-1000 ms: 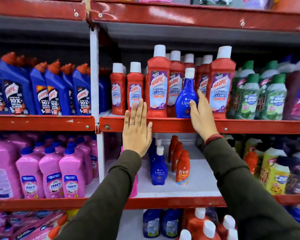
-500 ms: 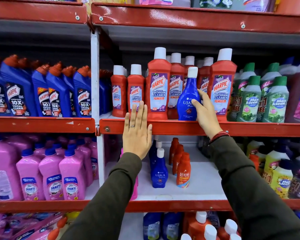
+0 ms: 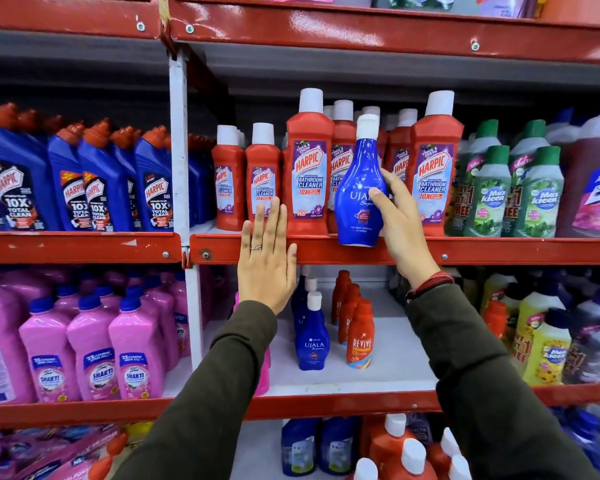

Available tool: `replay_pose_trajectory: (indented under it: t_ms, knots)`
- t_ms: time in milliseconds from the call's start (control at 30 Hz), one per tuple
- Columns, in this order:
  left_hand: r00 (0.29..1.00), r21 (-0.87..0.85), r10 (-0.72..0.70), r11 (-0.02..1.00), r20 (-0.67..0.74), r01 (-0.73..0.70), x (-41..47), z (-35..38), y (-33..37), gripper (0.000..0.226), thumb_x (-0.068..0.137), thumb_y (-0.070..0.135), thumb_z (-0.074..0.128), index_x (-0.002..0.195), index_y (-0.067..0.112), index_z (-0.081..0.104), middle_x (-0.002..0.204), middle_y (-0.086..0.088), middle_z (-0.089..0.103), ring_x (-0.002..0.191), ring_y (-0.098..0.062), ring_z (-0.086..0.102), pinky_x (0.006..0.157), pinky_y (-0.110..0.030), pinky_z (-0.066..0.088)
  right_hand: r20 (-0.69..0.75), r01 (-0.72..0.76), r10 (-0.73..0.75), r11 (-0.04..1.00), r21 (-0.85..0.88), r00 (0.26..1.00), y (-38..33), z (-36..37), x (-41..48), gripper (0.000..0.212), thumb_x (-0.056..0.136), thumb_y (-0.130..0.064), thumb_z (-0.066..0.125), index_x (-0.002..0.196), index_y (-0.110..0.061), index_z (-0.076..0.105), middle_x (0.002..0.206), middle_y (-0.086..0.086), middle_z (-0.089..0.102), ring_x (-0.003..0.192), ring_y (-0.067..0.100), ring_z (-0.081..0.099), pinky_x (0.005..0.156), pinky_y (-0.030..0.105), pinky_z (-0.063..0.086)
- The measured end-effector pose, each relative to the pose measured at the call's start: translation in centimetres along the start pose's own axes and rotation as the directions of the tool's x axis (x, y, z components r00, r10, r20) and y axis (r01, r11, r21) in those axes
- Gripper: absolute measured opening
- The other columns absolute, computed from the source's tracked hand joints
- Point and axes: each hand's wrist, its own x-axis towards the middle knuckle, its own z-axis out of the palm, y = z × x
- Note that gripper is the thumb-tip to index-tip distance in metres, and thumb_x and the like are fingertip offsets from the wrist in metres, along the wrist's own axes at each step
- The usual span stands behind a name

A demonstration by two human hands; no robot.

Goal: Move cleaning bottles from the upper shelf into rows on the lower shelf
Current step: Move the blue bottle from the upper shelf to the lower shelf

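— Blue Ujala bottle (image 3: 359,188), white cap: where is it?
— In the right hand (image 3: 400,225), thumb across its label, fingers behind. Its base overlaps the upper shelf's red lip (image 3: 499,250), tilted slightly.
— And the left hand (image 3: 265,258)?
— Flat and spread against that lip, holding nothing.
— Below the hands?
— Another Ujala bottle (image 3: 311,336) stands beside an orange Revive bottle (image 3: 360,336) on the lower shelf (image 3: 378,372).
— Behind the right hand?
— Red Harpic bottles (image 3: 309,168).
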Motion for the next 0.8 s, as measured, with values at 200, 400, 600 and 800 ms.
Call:
replay_pose_trajectory:
  t_ms: [200,400,600,800]
  knots:
    - [1.0,-0.067,0.004,0.998,-0.01,-0.004,-1.6,-0.4,-0.5,0.062,0.105,0.028,0.027,0.162,0.007,0.015,0.172,-0.009,0.012,0.159,-0.024,0.002,0.13,-0.042,0.0,0.056,0.032,-0.03,0.999,-0.028,0.998,2.6,0.6,-4.6,0.044,0.096,-0.025,0.056,0.14,-0.023,0.051,0.144,0.001,0.058,0.131,0.018,0.057,0.113,0.048,0.045]
    - [0.999,-0.098,-0.04,0.994,0.012,0.041,-7.4,0.3,-1.6,0.065,0.103,0.026,0.03,0.162,0.006,0.013,0.171,-0.009,0.01,0.158,-0.021,-0.005,0.129,-0.042,-0.006,0.104,-0.018,0.025,0.998,-0.065,0.994,8.5,1.3,-10.9,0.046,0.096,-0.023,0.057,0.141,-0.023,0.052,0.143,-0.004,0.059,0.133,0.016,0.055,0.115,0.051,0.04]
    - [0.992,-0.105,-0.079,0.99,0.102,0.09,-14.2,2.5,-3.0,0.068,0.101,0.027,0.033,0.161,0.003,0.011,0.171,-0.001,-0.016,0.159,-0.021,-0.011,0.128,-0.039,-0.009,0.16,-0.17,0.175,0.984,-0.044,0.971,14.3,1.6,-15.9,0.043,0.099,-0.018,0.058,0.141,-0.025,0.053,0.141,-0.001,0.061,0.131,0.021,0.058,0.112,0.053,0.043]
    - [0.972,-0.107,-0.117,0.984,0.203,0.141,-20.0,5.2,-3.4,0.074,0.101,0.03,0.032,0.162,0.007,-0.004,0.171,-0.007,-0.017,0.158,-0.023,-0.011,0.129,-0.039,-0.008,0.182,-0.269,0.274,0.962,-0.055,0.944,18.0,1.9,-16.8,0.042,0.1,-0.011,0.057,0.137,-0.03,0.053,0.141,-0.002,0.061,0.132,0.019,0.057,0.109,0.041,0.049]
